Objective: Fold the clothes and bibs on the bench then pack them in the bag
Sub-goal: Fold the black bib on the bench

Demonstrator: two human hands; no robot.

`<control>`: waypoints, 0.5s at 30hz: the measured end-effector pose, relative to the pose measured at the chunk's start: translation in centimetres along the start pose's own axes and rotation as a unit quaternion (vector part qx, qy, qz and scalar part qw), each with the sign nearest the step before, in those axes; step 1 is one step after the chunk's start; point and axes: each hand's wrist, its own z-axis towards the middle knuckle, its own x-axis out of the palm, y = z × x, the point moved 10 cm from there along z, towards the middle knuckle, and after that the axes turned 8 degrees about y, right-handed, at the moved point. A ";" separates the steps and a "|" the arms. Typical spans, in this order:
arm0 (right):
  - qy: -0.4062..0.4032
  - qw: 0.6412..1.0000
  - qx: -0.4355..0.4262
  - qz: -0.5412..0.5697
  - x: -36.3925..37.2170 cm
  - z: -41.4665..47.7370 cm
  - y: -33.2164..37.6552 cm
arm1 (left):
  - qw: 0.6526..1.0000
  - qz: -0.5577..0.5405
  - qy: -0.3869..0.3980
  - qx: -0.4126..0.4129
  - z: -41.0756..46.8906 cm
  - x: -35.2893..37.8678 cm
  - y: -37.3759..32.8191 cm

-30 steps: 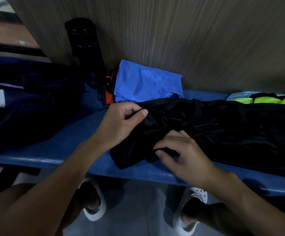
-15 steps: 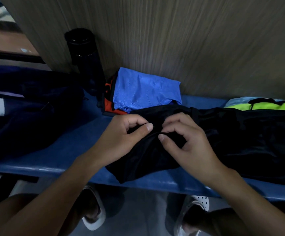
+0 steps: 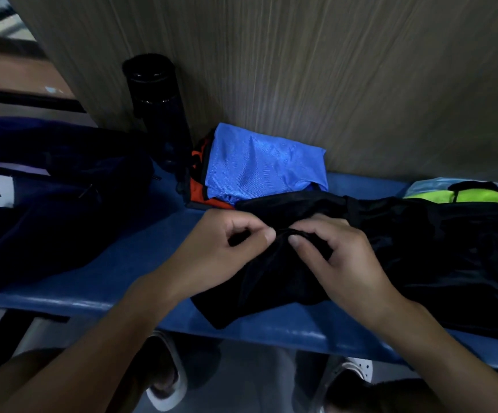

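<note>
Head view, dim light. I see the black garment (image 3: pixel 438 257) lying lengthwise on the blue bench (image 3: pixel 140 263), running from the middle out past the right edge of the frame, with its near-left corner drooping over the front lip. Left hand (image 3: pixel 221 254) has its fingers curled, thumb and forefinger pinching a ridge of the black fabric. Right hand (image 3: pixel 346 263) is just beside it, thumb tips nearly meeting, fingers curled and pinching the same ridge. Behind the hands, against the wood-grain wall (image 3: pixel 361 84), sits a folded blue bib (image 3: pixel 259 165) on top of an orange piece (image 3: pixel 197 190). A black bottle (image 3: pixel 158 108) stands upright just left of that stack. A neon green bib (image 3: pixel 480 195) shows behind the garment at far right. The navy bag (image 3: pixel 63 228) lies at the left end of the bench, well apart from the hands, and its white label reads "QUE". White shoes (image 3: pixel 170 386) show on the floor below.
</note>
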 end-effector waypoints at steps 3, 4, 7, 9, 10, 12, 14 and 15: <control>0.001 1.000 -0.005 -0.011 -0.3 -0.3 -0.1 | 0.991 0.115 -0.068 0.012 1.2 -1.9 0.6; 0.005 1.000 -0.003 -0.011 -0.3 -0.5 -0.2 | 0.981 0.170 -0.088 0.021 1.8 -2.5 0.8; 0.027 1.000 0.006 0.002 0.0 -1.1 -0.8 | 0.948 0.302 -0.095 0.031 3.7 -2.5 1.9; 0.036 0.999 0.012 0.012 0.2 -1.4 -1.1 | 0.922 0.376 -0.089 0.023 4.9 -1.9 2.3; 0.038 0.999 0.013 0.013 0.3 -1.5 -1.2 | 0.909 0.406 -0.090 0.020 5.2 -1.7 2.3; 0.036 0.999 0.011 0.008 0.2 -1.6 -1.4 | 0.893 0.436 -0.106 0.029 5.6 -1.4 1.8; 0.035 0.999 0.010 0.013 0.0 -1.7 -1.5 | 0.892 0.432 -0.125 0.043 5.5 -1.5 1.1; 0.037 0.999 0.011 0.020 -0.1 -1.7 -1.6 | 0.893 0.427 -0.130 0.051 5.5 -1.6 0.7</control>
